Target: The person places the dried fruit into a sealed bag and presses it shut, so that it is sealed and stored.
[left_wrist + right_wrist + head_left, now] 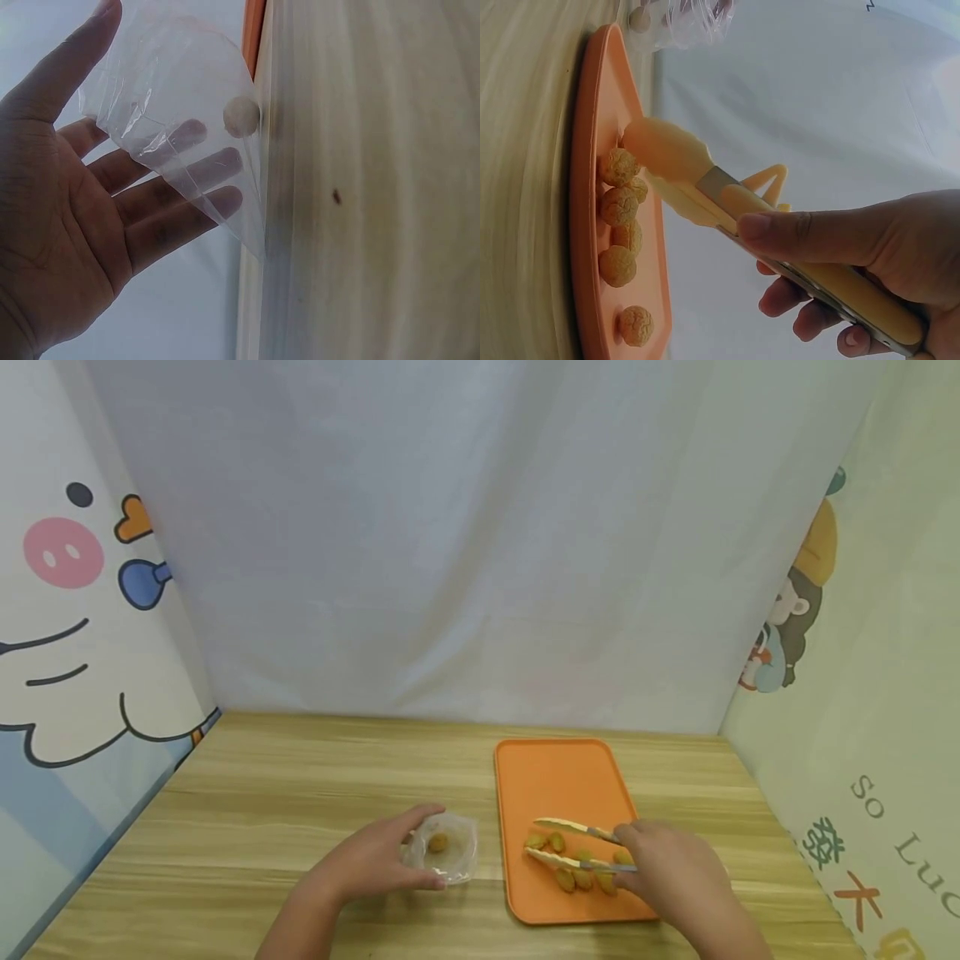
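My left hand [375, 856] is cupped about a clear plastic bag [461, 835] standing on the table. In the left wrist view, several fingers [180, 225] reach behind the bag, fairly straight, and the thumb stands apart. One round tan puff [438, 842] lies at the bottom of the bag. My right hand [671, 864] grips tongs [671, 154] with pale yellow tips and handle pads. The tongs' arms are spread above an orange tray [555, 777]. Several round puffs [619, 206] rest on the tray, near and below the tips; none is clearly pinched.
The wood-grain table [285, 777] runs under everything. A white cloth [450, 543] hangs behind it. Printed cloths with cartoon figures flank the left and right sides. The tray has a raised rim and sits just right of the bag.
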A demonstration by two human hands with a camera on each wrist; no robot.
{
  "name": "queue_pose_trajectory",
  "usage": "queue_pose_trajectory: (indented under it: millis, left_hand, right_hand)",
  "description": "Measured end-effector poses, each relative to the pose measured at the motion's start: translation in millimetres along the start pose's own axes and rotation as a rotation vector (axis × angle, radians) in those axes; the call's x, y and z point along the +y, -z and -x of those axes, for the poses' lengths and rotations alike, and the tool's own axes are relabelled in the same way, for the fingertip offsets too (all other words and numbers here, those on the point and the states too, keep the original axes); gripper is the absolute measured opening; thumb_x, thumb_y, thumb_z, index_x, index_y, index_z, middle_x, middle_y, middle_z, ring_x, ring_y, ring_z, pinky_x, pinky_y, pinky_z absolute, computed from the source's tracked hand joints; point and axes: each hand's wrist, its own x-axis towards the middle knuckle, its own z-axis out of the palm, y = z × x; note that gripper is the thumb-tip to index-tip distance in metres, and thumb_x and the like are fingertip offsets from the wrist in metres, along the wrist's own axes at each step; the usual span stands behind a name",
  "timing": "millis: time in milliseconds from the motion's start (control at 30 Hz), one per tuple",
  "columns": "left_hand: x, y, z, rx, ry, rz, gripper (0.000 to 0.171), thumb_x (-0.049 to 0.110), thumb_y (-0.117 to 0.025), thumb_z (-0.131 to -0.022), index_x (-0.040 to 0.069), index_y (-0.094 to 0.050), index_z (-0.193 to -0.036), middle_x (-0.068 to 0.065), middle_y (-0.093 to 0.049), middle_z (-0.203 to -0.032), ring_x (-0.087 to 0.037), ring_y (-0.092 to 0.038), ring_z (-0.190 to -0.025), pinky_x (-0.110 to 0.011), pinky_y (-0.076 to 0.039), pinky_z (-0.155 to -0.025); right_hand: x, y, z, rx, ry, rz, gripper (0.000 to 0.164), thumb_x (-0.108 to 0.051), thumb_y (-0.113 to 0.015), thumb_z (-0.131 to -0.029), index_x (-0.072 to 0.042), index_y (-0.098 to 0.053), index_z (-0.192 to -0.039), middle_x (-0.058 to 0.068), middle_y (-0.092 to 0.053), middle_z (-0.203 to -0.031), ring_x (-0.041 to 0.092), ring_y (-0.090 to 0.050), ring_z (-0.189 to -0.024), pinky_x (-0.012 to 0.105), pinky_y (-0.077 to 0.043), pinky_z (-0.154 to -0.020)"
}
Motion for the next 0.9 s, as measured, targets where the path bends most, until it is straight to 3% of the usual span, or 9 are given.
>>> queue_pose_trajectory:
  millis: [200, 467, 700, 900]
  left_hand:
    - [-0.7, -0.6, -0.1, -0.001, 0.001, 0.001, 0.092, 0.069, -0.077, -0.067, 0.038, -0.041, -0.145, 0.004, -0.064, -0.124, -0.017, -0.061, -0.11, -0.044, -0.05, -0.089]
    - [-1.9, -1.7, -0.5, -0.007, 0.008, 0.003, 0.092, 0.071, -0.076, -0.066, 0.04, -0.04, -0.145, 0.005, -0.063, -0.126, -0.018, -0.06, -0.111, -0.044, -0.05, -0.089]
    - [-1.9, -2.0, -0.9, -0.016, 0.011, 0.013, 0.093, 0.072, -0.075, -0.066, 0.038, -0.041, -0.146, 0.005, -0.062, -0.127, -0.018, -0.059, -0.112, -0.045, -0.049, -0.091]
    - [-1.6, -2.2, -0.5, -0.009, 0.01, 0.006, 0.093, 0.073, -0.075, -0.066, 0.038, -0.041, -0.145, 0.005, -0.063, -0.126, -0.018, -0.06, -0.112, -0.045, -0.049, -0.09]
  right_hand:
    - [-4.2, -1.4, 0.5, 0.005, 0.002, 0.053, 0.038, -0.041, -0.086, -0.068, -0.021, -0.07, -0.097, -0.011, -0.068, -0.09, 0.008, -0.06, -0.074, 0.026, -0.049, -0.056]
    - [-9.0, -3.4, 0.8, 0.074, 0.024, 0.091, 0.033, -0.037, -0.088, -0.066, -0.022, -0.067, -0.086, -0.017, -0.058, -0.075, 0.002, -0.047, -0.06, 0.02, -0.038, -0.049]
    - [-9.8, -3.4, 0.6, 0.047, 0.022, 0.097, 0.032, -0.039, -0.087, -0.067, -0.024, -0.067, -0.087, -0.017, -0.06, -0.077, 0.001, -0.047, -0.06, 0.019, -0.039, -0.049]
    - [-7.9, 0.8, 1.4, 0.038, 0.023, 0.074, 0.038, -0.041, -0.086, -0.068, -0.023, -0.071, -0.097, -0.013, -0.068, -0.088, 0.005, -0.059, -0.068, 0.022, -0.047, -0.053]
